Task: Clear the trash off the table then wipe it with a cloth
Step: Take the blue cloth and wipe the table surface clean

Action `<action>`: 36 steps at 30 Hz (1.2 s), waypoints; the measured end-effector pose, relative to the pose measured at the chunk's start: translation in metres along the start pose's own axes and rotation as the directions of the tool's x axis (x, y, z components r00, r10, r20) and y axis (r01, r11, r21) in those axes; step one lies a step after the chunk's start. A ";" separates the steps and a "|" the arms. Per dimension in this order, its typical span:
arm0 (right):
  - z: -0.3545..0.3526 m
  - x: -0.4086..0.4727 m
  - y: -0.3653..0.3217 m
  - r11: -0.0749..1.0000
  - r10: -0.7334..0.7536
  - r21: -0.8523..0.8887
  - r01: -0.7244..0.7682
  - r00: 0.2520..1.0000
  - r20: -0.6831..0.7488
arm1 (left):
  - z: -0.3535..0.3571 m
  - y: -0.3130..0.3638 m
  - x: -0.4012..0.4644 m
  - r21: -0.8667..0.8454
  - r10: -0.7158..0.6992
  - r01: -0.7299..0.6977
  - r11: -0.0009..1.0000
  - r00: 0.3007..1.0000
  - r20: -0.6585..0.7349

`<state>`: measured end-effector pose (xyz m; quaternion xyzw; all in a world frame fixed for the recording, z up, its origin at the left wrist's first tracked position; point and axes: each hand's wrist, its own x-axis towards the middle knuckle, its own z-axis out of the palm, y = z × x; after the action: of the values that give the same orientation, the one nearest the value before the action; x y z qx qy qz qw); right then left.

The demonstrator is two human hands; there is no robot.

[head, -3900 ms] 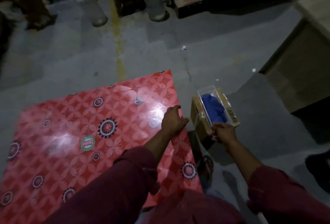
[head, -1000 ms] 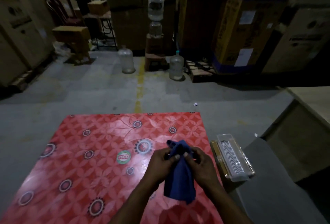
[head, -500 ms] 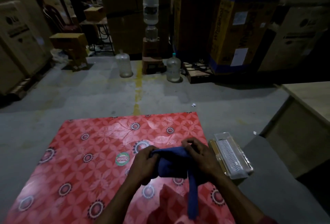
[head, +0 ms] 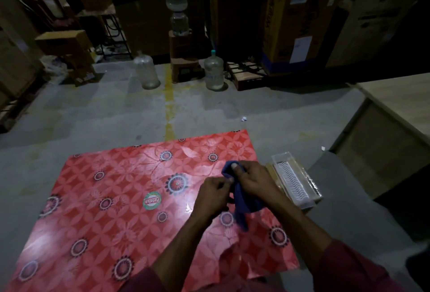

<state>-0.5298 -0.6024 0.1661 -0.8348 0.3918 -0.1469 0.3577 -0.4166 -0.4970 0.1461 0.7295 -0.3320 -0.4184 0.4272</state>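
Note:
A low table (head: 111,203) with a red flower-patterned cover fills the lower left of the head view. Over its right side both hands hold a dark blue cloth (head: 240,208). My left hand (head: 213,195) pinches one edge of it. My right hand (head: 252,181) grips its upper end with the thumb on top, and the cloth's loose tail hangs down between my wrists above the cover. No trash shows on the cover.
A clear plastic tray (head: 294,181) rests on a cardboard box just right of the table. A wooden bench (head: 395,103) stands at the right. Water jugs (head: 146,73), a dispenser stack (head: 178,24) and large cartons line the back. A paper scrap (head: 243,118) lies on the floor.
The cloth came out of the clear tray, which now holds nothing. Since half a second ago my hands have drawn together, gathering the spread cloth into a narrower bunch.

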 end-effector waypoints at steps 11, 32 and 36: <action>-0.014 0.001 0.014 0.986 0.068 -0.150 -0.079 0.995 -0.077 | -0.017 -0.010 0.016 -0.125 -0.003 -0.029 0.992 0.968 -0.252; -0.013 -0.023 -0.014 0.383 0.139 0.777 -0.499 0.863 0.486 | -0.036 0.020 -0.004 0.263 0.273 -0.310 0.914 0.947 0.167; -0.014 -0.017 -0.003 0.490 0.169 0.721 -0.490 0.865 0.473 | -0.025 0.022 -0.005 0.488 0.408 -0.439 0.754 0.896 0.176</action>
<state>-0.5467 -0.5950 0.1784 -0.4883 0.3640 -0.0932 0.7876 -0.3986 -0.4933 0.1746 0.7099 -0.6003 -0.2275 0.2898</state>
